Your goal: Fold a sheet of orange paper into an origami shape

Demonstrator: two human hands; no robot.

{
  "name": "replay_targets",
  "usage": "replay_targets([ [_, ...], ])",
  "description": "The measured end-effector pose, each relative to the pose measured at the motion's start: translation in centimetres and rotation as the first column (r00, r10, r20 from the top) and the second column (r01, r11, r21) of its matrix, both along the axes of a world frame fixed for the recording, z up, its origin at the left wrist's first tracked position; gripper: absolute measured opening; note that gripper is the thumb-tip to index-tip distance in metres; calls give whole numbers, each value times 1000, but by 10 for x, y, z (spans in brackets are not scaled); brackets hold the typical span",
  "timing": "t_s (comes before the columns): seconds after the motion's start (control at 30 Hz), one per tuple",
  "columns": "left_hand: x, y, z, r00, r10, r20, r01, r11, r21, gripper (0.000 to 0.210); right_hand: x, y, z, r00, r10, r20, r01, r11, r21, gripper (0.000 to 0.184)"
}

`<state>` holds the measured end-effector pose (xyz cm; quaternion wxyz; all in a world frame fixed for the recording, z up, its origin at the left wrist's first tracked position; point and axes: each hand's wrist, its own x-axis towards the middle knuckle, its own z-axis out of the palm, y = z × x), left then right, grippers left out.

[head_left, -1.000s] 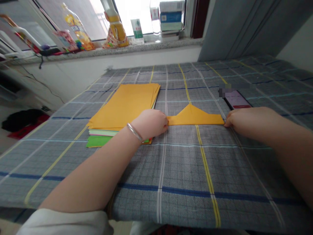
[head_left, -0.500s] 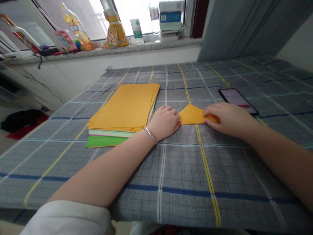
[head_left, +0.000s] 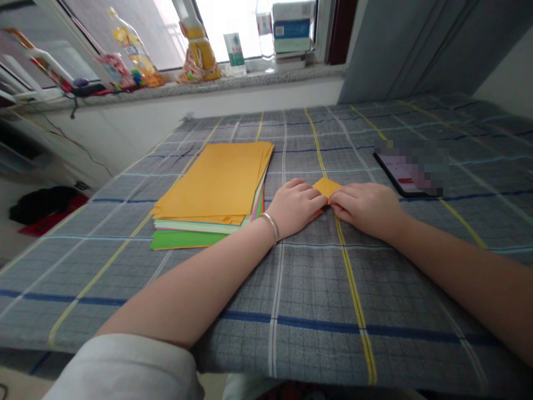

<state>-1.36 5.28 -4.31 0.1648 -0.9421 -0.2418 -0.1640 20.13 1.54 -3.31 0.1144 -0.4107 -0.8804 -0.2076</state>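
A small piece of folded orange paper [head_left: 328, 186] lies on the tablecloth, its pointed top facing away from me. My left hand [head_left: 297, 206] covers its left side, fingers bent and closed on the edge. From the other side my right hand [head_left: 361, 208] pinches the paper near its front middle. The fingertips of both hands almost meet there and hide the lower part of the fold. Left of my left hand rests a stack of paper [head_left: 212, 180], orange on top with white and green sheets beneath.
A phone [head_left: 406, 175] lies at the right, partly blurred out. The grey checked tablecloth [head_left: 316, 289] spans the table. Along the windowsill [head_left: 250, 78] stand bottles [head_left: 131, 47], a green and white tube [head_left: 234, 53] and stacked boxes [head_left: 292, 28].
My right hand has moved left toward my left hand, bringing the paper's right side in. My left hand has shifted slightly right. Less of the folded paper shows now.
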Motion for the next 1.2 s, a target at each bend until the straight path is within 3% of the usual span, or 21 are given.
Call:
replay_targets([
  [0.2,1,-4,4,999,2,39,-8,990,140,38,-6,-4,-1,997,4,-71,0,999,54,30],
  [0.6,-5,0,4,998,29,60,-37,988,148,26,3,-1,2,996,-21,-90,24,999,42,29],
  [0.97,-10,3,6,984,140,108,-155,977,145,20,24,9,5,957,-215,-196,216,976,-15,30],
  [1.2,-13,8,1,980,138,141,-160,974,158,18,44,13,7,941,-290,-172,291,957,-16,28],
])
